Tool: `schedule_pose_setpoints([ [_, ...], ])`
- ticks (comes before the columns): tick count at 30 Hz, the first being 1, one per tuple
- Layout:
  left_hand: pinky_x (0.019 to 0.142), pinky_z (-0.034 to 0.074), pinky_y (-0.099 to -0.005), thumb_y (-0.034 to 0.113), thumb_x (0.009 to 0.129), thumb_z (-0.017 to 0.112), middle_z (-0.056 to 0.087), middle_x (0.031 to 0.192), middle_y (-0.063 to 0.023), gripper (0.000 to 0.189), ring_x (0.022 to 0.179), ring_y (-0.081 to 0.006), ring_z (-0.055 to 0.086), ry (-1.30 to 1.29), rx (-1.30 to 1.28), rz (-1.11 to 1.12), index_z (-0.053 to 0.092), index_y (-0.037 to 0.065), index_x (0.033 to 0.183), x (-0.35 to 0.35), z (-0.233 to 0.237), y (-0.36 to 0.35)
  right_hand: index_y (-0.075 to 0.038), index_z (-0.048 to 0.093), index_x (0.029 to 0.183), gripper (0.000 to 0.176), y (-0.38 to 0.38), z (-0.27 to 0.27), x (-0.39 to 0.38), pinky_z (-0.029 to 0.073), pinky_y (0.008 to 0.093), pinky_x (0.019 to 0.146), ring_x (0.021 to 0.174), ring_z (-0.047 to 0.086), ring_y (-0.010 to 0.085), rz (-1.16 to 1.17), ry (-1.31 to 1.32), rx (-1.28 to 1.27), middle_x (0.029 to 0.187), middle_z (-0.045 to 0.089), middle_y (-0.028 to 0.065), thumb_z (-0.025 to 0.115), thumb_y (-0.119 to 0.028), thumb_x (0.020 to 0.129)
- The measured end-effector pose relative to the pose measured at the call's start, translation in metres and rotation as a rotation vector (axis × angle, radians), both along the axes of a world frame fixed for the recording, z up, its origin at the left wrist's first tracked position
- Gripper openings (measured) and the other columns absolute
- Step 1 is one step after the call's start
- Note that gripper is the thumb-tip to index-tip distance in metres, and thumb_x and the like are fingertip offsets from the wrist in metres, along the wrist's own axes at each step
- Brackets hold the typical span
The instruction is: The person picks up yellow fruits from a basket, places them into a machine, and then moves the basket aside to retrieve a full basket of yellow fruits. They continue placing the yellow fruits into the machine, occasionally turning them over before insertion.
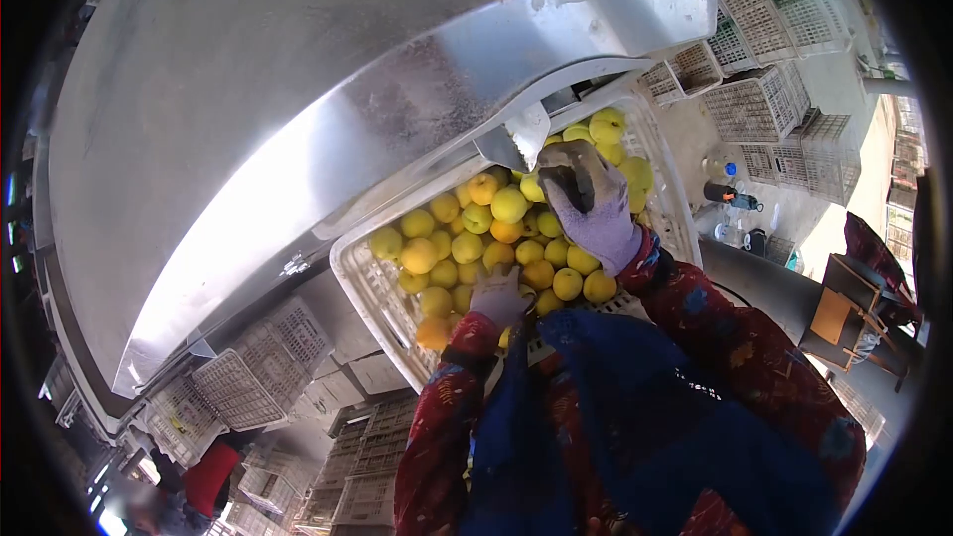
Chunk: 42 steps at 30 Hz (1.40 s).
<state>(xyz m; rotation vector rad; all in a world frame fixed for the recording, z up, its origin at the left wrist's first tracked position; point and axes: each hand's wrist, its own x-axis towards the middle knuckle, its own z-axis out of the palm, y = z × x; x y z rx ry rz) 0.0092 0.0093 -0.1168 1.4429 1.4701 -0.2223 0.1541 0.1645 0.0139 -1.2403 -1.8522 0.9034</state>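
Observation:
A white plastic crate [385, 333] holds many round yellow, green and orange fruits [508, 205], which look like peaches. My left hand [499, 296], in a pale glove, rests on the fruit near the crate's front side. Its fingers point away from me and look extended, though the tips are partly lost among the fruits. My right hand [596, 201], in a lilac glove with dirty grey fingers, is above the fruit toward the right. Its fingers are curled, and whatever they may hold is hidden. A metal chute lip [526, 134] is just beyond it.
A large metal machine with a curved shiny rim [397, 89] overhangs the crate's far side. Stacked crates [759, 104] stand at the right and more crates [263, 362] at lower left. Bottles [733, 197] and a wooden chair [844, 318] are farther right. Another person [184, 486] is at lower left.

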Motion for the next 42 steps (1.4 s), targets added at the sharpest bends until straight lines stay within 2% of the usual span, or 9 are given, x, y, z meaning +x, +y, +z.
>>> schedule_pose_setpoints([
  [8, 0.096, 0.05, -0.0515, 0.042, 0.08, 0.071, 0.05, 0.136, -0.0253, 0.069, 0.12, -0.0463, 0.054, 0.132, 0.022, -0.257, 0.051, 0.0, 0.131, 0.032, -0.008, -0.015, -0.007, 0.034, 0.145, 0.075, -0.015, -0.137, -0.025, 0.053, 0.0468, 0.091, 0.11, 0.064, 0.0398, 0.512, -0.94, -0.359, 0.139, 0.053, 0.0245, 0.069, -0.029, 0.083],
  [12, 0.092, 0.054, -0.0493, 0.042, 0.087, 0.07, 0.052, 0.135, -0.0249, 0.067, 0.116, -0.0423, 0.06, -0.163, 0.046, 0.23, 0.046, 0.0, 0.134, -0.007, 0.006, -0.025, -0.009, 0.042, 0.142, 0.076, -0.017, -0.117, 0.004, 0.046, 0.0409, 0.104, 0.122, 0.059, 0.0347, 0.348, -0.287, -0.563, 0.145, 0.048, 0.0208, 0.08, -0.022, 0.077],
  [15, 0.097, 0.053, -0.0485, 0.052, 0.087, 0.07, 0.054, 0.133, -0.0217, 0.077, 0.119, -0.0387, 0.059, -0.928, -0.218, 1.01, 0.042, 0.002, 0.138, -0.044, 0.074, -0.01, -0.008, 0.044, 0.14, 0.077, -0.025, -0.067, 0.025, 0.043, 0.0353, 0.107, 0.128, 0.053, 0.0259, 0.327, 0.187, -0.652, 0.143, 0.049, 0.0132, 0.083, -0.013, 0.074],
  [18, 0.103, 0.05, -0.0475, 0.058, 0.086, 0.07, 0.052, 0.137, -0.0198, 0.082, 0.122, -0.0347, 0.057, -1.369, -0.096, 1.191, 0.04, 0.004, 0.14, -0.044, 0.103, -0.002, -0.007, 0.043, 0.141, 0.079, -0.04, -0.032, 0.031, 0.041, 0.036, 0.109, 0.132, 0.048, 0.0225, 0.387, 0.456, -0.641, 0.142, 0.049, 0.01, 0.084, -0.006, 0.073],
  [22, 0.105, 0.047, -0.0408, 0.053, 0.076, 0.081, 0.043, 0.145, -0.017, 0.091, 0.129, -0.0273, 0.049, -1.409, 0.097, 1.124, 0.037, 0.008, 0.141, -0.033, 0.137, 0.012, -0.006, 0.044, 0.139, 0.078, -0.051, 0.008, 0.028, 0.031, 0.0399, 0.117, 0.141, 0.039, 0.0247, 0.472, 0.492, -0.551, 0.145, 0.046, 0.0164, 0.085, -0.004, 0.073],
  [27, 0.107, 0.044, -0.0403, 0.05, 0.07, 0.087, 0.042, 0.145, -0.0146, 0.092, 0.135, -0.0283, 0.044, -1.454, 0.226, 1.174, 0.04, 0.007, 0.135, -0.019, 0.161, 0.02, -0.002, 0.044, 0.142, 0.08, -0.051, 0.056, 0.028, 0.046, 0.0394, 0.103, 0.126, 0.053, 0.0282, 0.277, 0.095, -0.35, 0.141, 0.048, 0.0191, 0.086, -0.019, 0.076],
  [33, 0.106, 0.046, -0.0406, 0.047, 0.068, 0.089, 0.044, 0.143, -0.0144, 0.098, 0.13, -0.0286, 0.048, -1.292, 0.39, 1.049, 0.037, 0.006, 0.14, -0.016, 0.16, 0.03, -0.001, 0.046, 0.136, 0.076, -0.047, 0.058, 0.013, 0.049, 0.0431, 0.096, 0.116, 0.057, 0.034, 0.183, 0.023, 0.071, 0.129, 0.053, 0.0215, 0.086, -0.021, 0.075],
  [39, 0.111, 0.039, -0.0396, 0.049, 0.076, 0.083, 0.044, 0.145, -0.0107, 0.099, 0.133, -0.0262, 0.046, -1.295, 0.385, 1.055, 0.033, 0.004, 0.148, -0.037, 0.165, 0.04, 0.001, 0.042, 0.136, 0.074, -0.023, 0.052, -0.008, 0.05, 0.045, 0.092, 0.112, 0.058, 0.0409, 0.025, 0.17, -0.114, 0.125, 0.053, 0.0237, 0.082, -0.015, 0.077],
  [42, 0.106, 0.046, -0.0395, 0.032, 0.073, 0.086, 0.045, 0.142, -0.0145, 0.098, 0.127, -0.0273, 0.051, -1.246, 0.361, 1.233, 0.031, 0.004, 0.15, -0.036, 0.18, 0.046, 0.002, 0.041, 0.136, 0.07, 0.015, 0.029, -0.029, 0.05, 0.0476, 0.089, 0.106, 0.059, 0.0449, -0.033, -0.06, 0.077, 0.125, 0.052, 0.0261, 0.078, -0.016, 0.08],
])
